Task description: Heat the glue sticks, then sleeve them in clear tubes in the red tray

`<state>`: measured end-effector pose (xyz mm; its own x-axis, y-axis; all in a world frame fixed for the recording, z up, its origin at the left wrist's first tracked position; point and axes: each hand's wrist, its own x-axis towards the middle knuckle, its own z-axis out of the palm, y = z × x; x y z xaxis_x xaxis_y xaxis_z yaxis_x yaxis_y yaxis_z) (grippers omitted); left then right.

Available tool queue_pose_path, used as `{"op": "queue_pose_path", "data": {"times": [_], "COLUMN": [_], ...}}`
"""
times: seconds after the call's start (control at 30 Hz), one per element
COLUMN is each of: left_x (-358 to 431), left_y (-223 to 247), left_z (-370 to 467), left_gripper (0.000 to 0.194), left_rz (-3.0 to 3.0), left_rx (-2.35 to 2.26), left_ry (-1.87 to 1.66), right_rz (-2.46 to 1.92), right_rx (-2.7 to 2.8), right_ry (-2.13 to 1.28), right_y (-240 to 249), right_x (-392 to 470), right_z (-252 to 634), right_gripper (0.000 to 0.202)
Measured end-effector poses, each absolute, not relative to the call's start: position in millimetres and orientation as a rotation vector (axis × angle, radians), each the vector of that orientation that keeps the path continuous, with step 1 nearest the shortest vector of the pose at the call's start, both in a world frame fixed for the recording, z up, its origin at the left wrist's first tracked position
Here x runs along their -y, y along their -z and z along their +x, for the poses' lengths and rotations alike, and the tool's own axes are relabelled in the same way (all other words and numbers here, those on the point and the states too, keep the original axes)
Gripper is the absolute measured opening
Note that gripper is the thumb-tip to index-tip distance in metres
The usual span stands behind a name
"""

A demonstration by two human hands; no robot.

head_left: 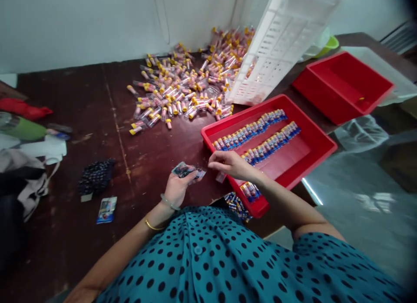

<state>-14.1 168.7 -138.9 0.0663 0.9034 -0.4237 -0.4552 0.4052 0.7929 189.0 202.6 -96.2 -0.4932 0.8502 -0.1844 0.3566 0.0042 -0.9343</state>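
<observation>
My left hand (177, 188) is closed round some thin, dark printed plastic wrappers (184, 169), with the thumb pressed on top. Just to the right, my right hand (233, 164) hovers by the left corner of a red tray (308, 153). Its fingers are bent together, and whatever may be between them is too small to make out. Two rows of small tubes with blue printed wrappers (257, 128) lie inside the tray, and a shorter group (250, 191) sits at its near end. Below my right hand, a small clear and pinkish piece (220, 177) shows beside the tray.
A large heap of yellow-capped pink tubes (182, 90) lies against the wall. A white perforated crate (276, 46) stands tilted behind the tray. Farther right is a red bin (345, 85). On the left lie a printed packet (106, 210), a dark cloth (96, 176) and a green bottle (22, 127).
</observation>
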Motion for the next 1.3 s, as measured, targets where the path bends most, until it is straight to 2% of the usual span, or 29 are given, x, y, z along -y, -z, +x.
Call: {"op": "queue_pose_path", "data": {"times": [0.1, 0.33, 0.47, 0.6, 0.7, 0.87, 1.1, 1.3], "left_x": [-168, -167, -168, -168, -169, -171, -173, -169], "left_y": [135, 137, 145, 151, 155, 157, 148, 152], "left_z": [-21, -39, -43, -47, -52, -57, -55, -54], "left_gripper": [0.035, 0.028, 0.033, 0.032, 0.028, 0.023, 0.023, 0.024], "left_rz": [0.530, 0.747, 0.798, 0.815, 0.826, 0.903, 0.936, 0.905], "left_rx": [-1.031, -0.950, -0.977, -1.026, -1.072, -1.140, -1.107, -0.986], "left_ry": [-1.130, -0.745, -0.719, -0.791, -0.866, -0.955, -0.904, -0.863], "right_rz": [-1.176, -0.985, -1.012, -1.091, -1.070, -1.097, -1.012, -0.981], "right_rx": [2.019, 2.403, 2.301, 1.747, 1.429, 1.299, 1.603, 1.715], "right_ry": [-1.366, -1.174, -1.374, -1.818, -1.957, -1.869, -1.755, -1.656], "right_y": [99, 94, 96, 105, 115, 112, 81, 82], "right_x": [-208, -226, -233, -244, -252, -247, -233, -227], "right_z": [165, 152, 156, 172, 189, 203, 185, 181], "right_gripper": [0.027, 0.013, 0.020, 0.024, 0.026, 0.027, 0.025, 0.026]}}
